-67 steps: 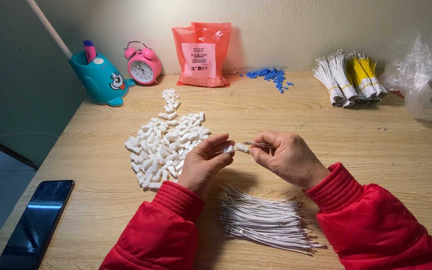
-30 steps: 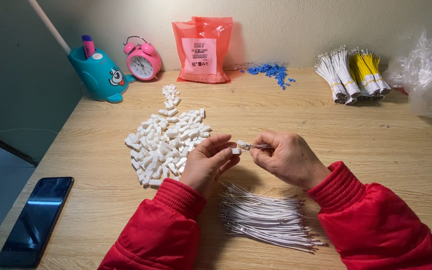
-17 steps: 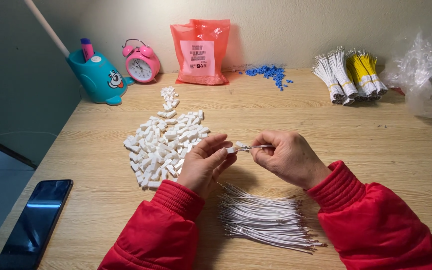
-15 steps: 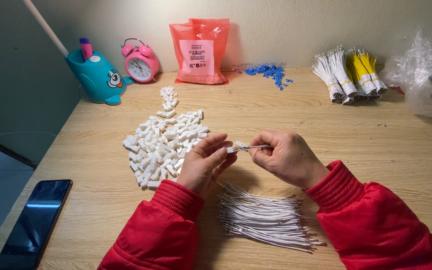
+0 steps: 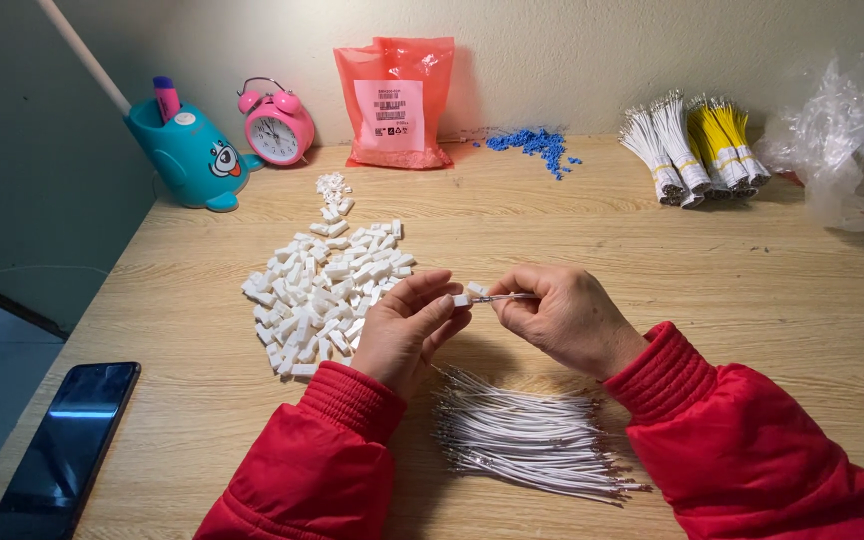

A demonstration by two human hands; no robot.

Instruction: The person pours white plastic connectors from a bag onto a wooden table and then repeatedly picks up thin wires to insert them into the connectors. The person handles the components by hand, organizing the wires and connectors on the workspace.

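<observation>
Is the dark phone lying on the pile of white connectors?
No, the dark flat phone lies apart from the white plastic connector pile.

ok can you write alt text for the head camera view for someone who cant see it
Two hands in red sleeves meet over a wooden desk: the left hand pinches a small white connector while the right hand holds a thin wire to it. A pile of white connectors lies to the left, and a bundle of white wires lies below.

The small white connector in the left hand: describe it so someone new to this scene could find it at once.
Start at the wooden desk and find the two red-sleeved hands at its middle. Between the fingertips of the left hand sits one small white connector, met by a thin wire end from the right hand. Unlike the pile of white connectors to its left, it is held off the desk.
</observation>
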